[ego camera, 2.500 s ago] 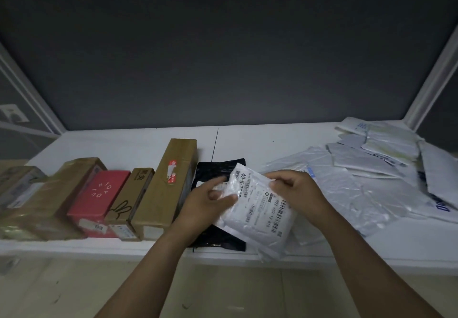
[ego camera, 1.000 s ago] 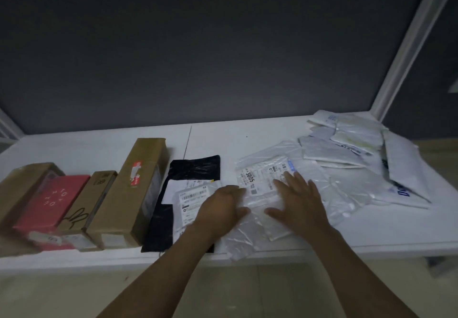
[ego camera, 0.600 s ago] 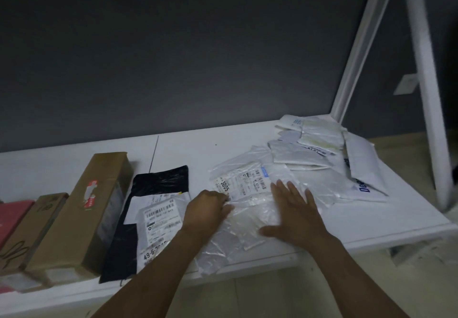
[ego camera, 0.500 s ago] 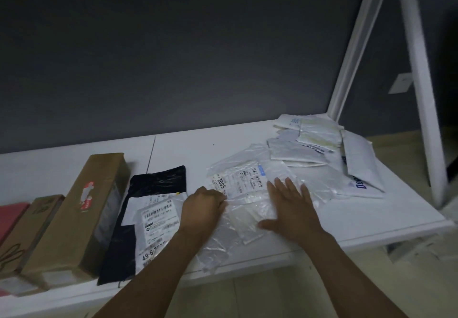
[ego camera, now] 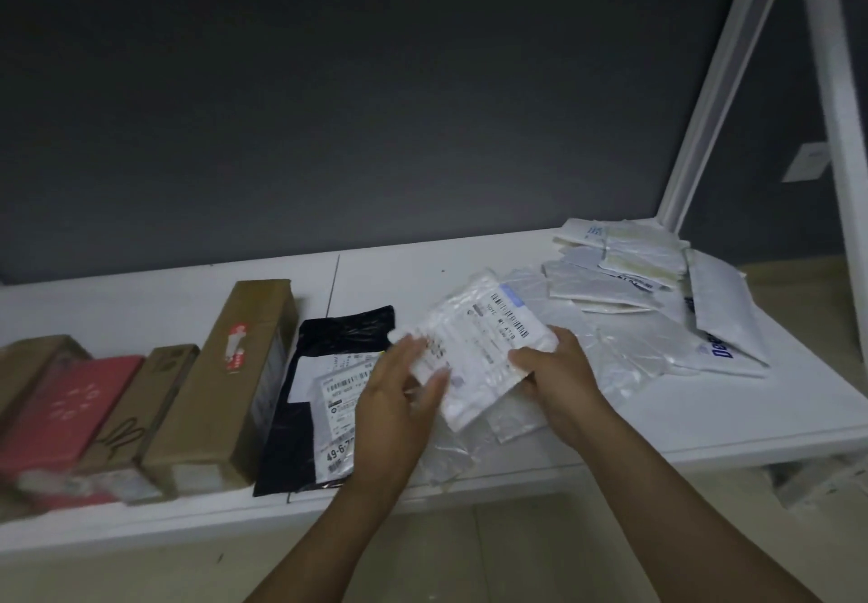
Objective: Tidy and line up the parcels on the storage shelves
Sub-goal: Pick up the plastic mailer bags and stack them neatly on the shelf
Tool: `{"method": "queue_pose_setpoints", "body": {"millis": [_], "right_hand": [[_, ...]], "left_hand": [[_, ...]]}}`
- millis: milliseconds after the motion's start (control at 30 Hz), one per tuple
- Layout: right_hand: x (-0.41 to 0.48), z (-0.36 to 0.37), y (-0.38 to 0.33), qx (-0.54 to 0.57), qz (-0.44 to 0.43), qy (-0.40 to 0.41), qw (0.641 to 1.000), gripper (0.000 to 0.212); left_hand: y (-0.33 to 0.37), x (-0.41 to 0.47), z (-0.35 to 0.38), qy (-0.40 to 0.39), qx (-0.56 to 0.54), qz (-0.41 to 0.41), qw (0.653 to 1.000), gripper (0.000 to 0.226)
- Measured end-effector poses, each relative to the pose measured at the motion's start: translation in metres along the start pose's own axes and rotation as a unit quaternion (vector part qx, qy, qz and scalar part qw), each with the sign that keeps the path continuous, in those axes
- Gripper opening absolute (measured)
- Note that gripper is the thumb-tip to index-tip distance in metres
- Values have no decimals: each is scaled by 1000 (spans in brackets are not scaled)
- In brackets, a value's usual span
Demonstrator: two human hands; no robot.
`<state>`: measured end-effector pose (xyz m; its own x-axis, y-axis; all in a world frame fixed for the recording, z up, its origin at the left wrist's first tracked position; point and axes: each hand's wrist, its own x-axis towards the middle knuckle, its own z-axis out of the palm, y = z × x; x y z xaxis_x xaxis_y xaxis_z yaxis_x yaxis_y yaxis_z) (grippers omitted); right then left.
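Holding a parcel just above the shelf near its front edge, the right hand pinches its right end. The left hand, fingers almost straight, touches its left end, between the black bag and the heap.

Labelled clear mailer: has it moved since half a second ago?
Yes. The right hand has lifted the labelled clear mailer off the shelf, toward the black bag.

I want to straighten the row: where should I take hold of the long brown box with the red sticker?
Probably by its near end, coming from the shelf front: the long brown box lies front to back, a smaller brown box close on its left, while its near end sits free at the edge.
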<state>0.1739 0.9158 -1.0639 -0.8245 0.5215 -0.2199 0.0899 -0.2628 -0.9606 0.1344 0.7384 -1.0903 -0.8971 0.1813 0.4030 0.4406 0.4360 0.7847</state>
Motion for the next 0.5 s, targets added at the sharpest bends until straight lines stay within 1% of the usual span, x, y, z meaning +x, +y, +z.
{"method": "queue_pose_setpoints", "body": {"millis": [67,100,133,167,200,233,267,300,333,367,433,467,500], "right_hand": [[-4,1,-5,-19,2,-29,999,37],[-5,2,-6,-34,4,-40,999,41],[-5,3,-5,-47,8,-48,998,48],[-6,6,-4,-62,15,-54,997,58],[-6,9,-1,-71,21,-58,996,71],[-6,12,2,-73,31,-64,995,85],[-6,15,6,-77,42,-79,993,95],[-8,20,8,-87,50,-101,990,101],[-11,24,11,-108,52,-118,986,101],[-13,28,14,-139,39,-124,982,93],[-11,32,19,-223,-6,-87,971,71],[-9,34,21,-265,-27,-60,962,63],[-7,35,23,-295,-43,-44,954,60]], "left_hand": [[3,8,-13,6,-32,-115,993,60],[2,13,-19,-13,-56,-169,984,62],[2,18,-25,-47,-89,-207,973,55],[0,20,-30,-84,-130,-229,961,42],[-1,20,-34,-102,-165,-242,951,31],[-3,18,-36,-95,-183,-247,947,25],[-5,16,-38,-72,-183,-250,948,23],[-7,14,-39,-46,-171,-248,953,22],[-8,11,-41,-28,-148,-235,960,21],[-12,9,-43,-26,-111,-213,970,21],[-18,1,-51,-53,-11,-158,986,27],[-23,-3,-56,-75,43,-131,988,32],[-30,-6,-61,-106,95,-107,984,39]]}}
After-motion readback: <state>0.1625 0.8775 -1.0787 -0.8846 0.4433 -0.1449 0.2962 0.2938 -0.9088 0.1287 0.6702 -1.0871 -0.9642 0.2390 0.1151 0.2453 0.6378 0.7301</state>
